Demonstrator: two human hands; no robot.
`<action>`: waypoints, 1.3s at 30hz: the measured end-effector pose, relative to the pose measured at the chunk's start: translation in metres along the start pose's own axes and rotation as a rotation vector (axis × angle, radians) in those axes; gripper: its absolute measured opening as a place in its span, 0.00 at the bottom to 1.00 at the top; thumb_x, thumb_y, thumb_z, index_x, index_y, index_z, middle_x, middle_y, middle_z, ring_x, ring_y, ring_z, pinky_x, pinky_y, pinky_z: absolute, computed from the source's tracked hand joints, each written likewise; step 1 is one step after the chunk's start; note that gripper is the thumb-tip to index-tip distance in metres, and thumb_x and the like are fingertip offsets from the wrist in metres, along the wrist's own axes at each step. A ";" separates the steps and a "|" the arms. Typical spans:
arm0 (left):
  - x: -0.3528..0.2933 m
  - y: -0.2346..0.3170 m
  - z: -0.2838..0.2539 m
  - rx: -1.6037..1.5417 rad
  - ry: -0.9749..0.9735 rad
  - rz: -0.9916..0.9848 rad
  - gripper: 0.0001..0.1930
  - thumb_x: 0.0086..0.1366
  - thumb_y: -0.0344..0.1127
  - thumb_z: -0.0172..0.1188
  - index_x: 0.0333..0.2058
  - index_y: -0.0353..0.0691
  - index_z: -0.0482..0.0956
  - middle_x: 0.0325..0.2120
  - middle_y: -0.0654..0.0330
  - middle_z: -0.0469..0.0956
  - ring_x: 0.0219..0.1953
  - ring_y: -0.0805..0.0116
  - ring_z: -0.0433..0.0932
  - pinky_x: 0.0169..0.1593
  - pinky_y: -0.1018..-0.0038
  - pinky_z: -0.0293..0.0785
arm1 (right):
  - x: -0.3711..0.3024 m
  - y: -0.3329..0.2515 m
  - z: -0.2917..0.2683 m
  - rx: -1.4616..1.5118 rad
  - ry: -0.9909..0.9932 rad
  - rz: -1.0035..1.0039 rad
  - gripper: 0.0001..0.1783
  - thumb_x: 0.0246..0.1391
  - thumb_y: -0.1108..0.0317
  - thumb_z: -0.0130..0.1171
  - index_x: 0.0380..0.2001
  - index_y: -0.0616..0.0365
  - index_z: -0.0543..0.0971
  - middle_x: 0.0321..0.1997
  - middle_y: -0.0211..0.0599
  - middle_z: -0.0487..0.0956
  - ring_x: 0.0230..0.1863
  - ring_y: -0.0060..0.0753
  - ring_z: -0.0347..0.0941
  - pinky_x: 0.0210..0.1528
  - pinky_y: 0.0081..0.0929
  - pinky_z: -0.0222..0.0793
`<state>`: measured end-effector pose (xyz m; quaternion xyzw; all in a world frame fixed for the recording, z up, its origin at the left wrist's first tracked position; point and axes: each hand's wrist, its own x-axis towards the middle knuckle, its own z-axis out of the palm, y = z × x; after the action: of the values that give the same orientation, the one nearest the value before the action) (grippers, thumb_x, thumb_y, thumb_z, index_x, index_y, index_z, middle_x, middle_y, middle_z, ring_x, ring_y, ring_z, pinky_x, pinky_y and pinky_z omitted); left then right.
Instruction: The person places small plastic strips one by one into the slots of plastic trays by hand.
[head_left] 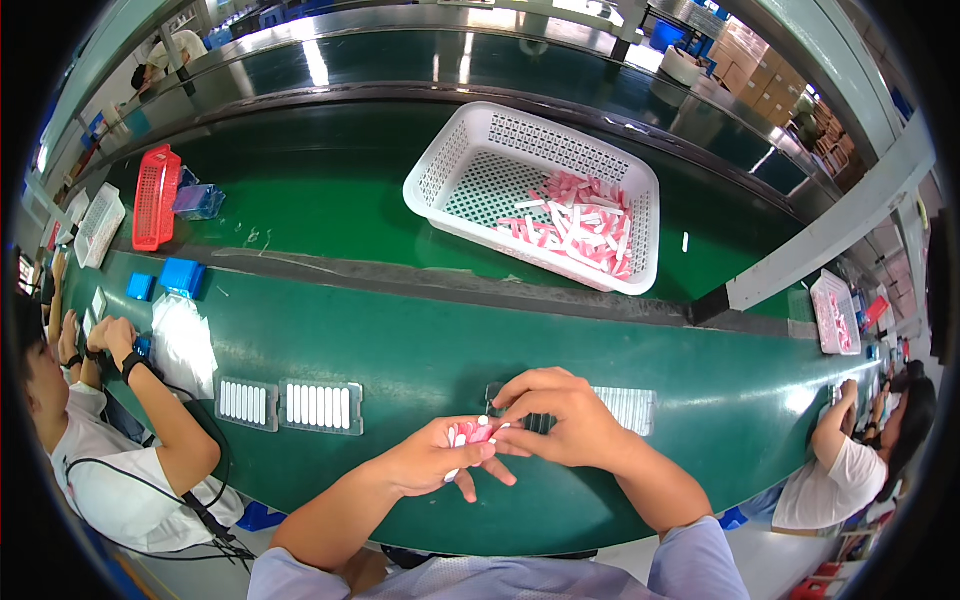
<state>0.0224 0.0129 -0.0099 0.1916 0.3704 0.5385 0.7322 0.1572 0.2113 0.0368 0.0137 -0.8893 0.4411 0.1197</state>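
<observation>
Through my head camera, the left hand [428, 459] holds a bunch of small pink-and-white sticks [470, 432] above the green bench [410, 335]; the right hand [562, 412] bends its fingers close beside them, and I cannot tell whether it grips one. Farther off, a white perforated plastic basket [450, 160] holds similar pieces [585, 230].

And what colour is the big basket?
The big basket is white, best seen in the head view.

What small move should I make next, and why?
Probably use the right hand to draw one from the pink-and-white bunch of sticks in the left hand: they meet at the bunch, and the visible part of the dark tray looks unfilled, while a tray farther left holds a row of white sticks.
</observation>
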 end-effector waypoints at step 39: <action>-0.006 0.019 -0.006 -0.492 0.300 0.241 0.28 0.67 0.21 0.52 0.67 0.32 0.65 0.59 0.50 0.76 0.51 0.61 0.81 0.39 0.74 0.78 | -0.033 0.012 0.022 -0.602 -0.002 -0.190 0.19 0.51 0.54 0.71 0.45 0.49 0.86 0.33 0.27 0.72 0.35 0.33 0.69 0.49 0.37 0.66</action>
<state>0.0051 0.0129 0.0012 -0.0305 0.3074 0.7173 0.6245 0.1833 0.1989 0.0068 0.0610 -0.9748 0.1449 0.1579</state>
